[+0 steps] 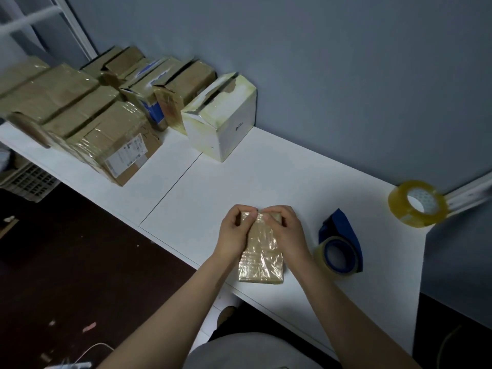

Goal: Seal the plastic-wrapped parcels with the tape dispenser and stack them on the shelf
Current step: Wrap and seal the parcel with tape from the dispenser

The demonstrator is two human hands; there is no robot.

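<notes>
Parcel (262,257) on table (202,198), both hands pinching far end, L hand (235,230), R hand (283,229)

Open desk (239,182) surface runs clear between the white box (223,123) at the wall and the wrapped parcel (262,254) near the front edge. To the parcel's right, the tape dispenser (342,226) and a tape roll (407,218) obstruct. Stacked cartons (80,115) block the far left.

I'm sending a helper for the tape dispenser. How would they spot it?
Look at the right end of the white table. The dispenser lies right of the parcel near the front edge. Unlike the bare roll by the wall, it has a blue frame.
</notes>
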